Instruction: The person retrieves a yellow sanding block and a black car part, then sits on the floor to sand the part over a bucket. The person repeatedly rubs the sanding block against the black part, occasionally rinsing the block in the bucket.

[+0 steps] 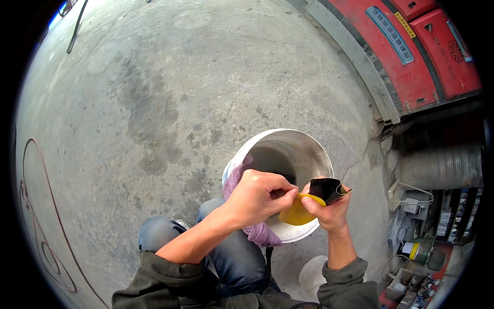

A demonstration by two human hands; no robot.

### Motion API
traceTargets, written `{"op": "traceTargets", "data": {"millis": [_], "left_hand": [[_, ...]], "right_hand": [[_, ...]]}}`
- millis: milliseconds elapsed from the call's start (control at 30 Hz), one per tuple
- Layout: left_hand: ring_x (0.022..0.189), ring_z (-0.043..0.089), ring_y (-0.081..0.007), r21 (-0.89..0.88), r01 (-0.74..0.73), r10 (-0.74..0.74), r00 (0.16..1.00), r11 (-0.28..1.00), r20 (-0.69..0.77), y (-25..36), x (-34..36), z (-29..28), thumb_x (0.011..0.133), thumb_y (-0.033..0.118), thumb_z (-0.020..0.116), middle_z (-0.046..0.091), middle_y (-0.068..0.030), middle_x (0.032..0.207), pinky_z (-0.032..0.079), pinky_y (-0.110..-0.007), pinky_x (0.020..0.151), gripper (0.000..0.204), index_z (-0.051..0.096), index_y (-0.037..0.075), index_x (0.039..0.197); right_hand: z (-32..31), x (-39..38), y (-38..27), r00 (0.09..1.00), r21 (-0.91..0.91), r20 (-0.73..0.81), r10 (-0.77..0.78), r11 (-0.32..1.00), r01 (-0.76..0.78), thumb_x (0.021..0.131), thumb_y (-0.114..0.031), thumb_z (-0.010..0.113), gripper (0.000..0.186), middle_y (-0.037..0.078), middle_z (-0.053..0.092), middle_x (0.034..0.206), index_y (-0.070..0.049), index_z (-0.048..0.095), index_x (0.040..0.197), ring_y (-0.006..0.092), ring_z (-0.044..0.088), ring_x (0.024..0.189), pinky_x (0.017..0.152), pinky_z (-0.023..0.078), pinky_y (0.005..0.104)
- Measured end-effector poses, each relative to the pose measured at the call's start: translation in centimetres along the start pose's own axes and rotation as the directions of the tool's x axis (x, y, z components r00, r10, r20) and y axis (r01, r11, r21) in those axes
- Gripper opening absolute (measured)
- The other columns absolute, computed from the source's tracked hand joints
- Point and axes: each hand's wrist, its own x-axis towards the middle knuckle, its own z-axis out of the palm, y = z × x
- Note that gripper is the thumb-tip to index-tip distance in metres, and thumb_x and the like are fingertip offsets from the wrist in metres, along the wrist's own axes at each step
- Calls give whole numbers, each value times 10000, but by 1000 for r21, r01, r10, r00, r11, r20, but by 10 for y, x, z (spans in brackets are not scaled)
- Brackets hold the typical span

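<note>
Over a white bucket (312, 150) on the floor, my right hand (333, 212) grips a flexible yellow pad (294, 214) together with a curled black sheet (323, 188), probably paper or film. My left hand (260, 195) has its fingers pinched at the left edge of the yellow pad; whether anything small is between them is hidden. A purple cloth (261, 234) hangs over the bucket's left rim. The bucket's inside is dark and partly hidden by my hands.
My bent knees (159, 232) are below. A hose (46, 185) lies looped at left, a dark strip (74, 36) at upper left. Red cabinets (396, 67) stand at upper right. Shelves (455, 216) with assorted items and a white round object (311, 273) are at lower right.
</note>
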Motion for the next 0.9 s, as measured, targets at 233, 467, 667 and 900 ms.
{"op": "traceTargets", "data": {"millis": [233, 467, 667, 900], "left_hand": [[659, 679, -101, -179, 205, -195, 978, 962, 76, 3, 1, -3, 865, 38, 689, 705, -79, 720, 552, -234, 602, 93, 714, -51, 869], [690, 681, -109, -476, 395, -364, 918, 786, 159, 0, 3, 2, 901, 50, 651, 703, -82, 763, 567, -240, 648, 120, 699, -55, 935], [701, 677, -104, -263, 358, -346, 934, 896, 94, 1, 4, 2, 895, 50, 658, 703, -79, 774, 562, -240, 651, 132, 698, -65, 946], [655, 660, -77, -290, 356, -356, 933, 889, 52, -3, 4, 3, 854, 93, 676, 706, -59, 709, 527, -224, 618, 160, 720, -50, 913]], "right_hand": [[-2, 4, 0, 999, 28, 41, 6, 1000, -7, 729, -18, 757, 112, 21, 670, 782, -11, 670, 798, 78, 608, 701, 638, 491, 238], [-1, 8, 9, 1000, 216, -30, -5, 976, 11, 739, -1, 739, 90, 16, 668, 785, -22, 673, 797, 93, 616, 714, 654, 493, 254], [-1, 6, 6, 1000, 89, 3, 14, 996, -15, 755, -11, 745, 112, 26, 692, 820, -4, 697, 856, 91, 632, 736, 672, 511, 248], [1, 6, 7, 1000, 37, 9, 15, 999, -16, 772, -53, 762, 139, 31, 704, 842, -2, 710, 890, 94, 641, 749, 696, 521, 248]]}}
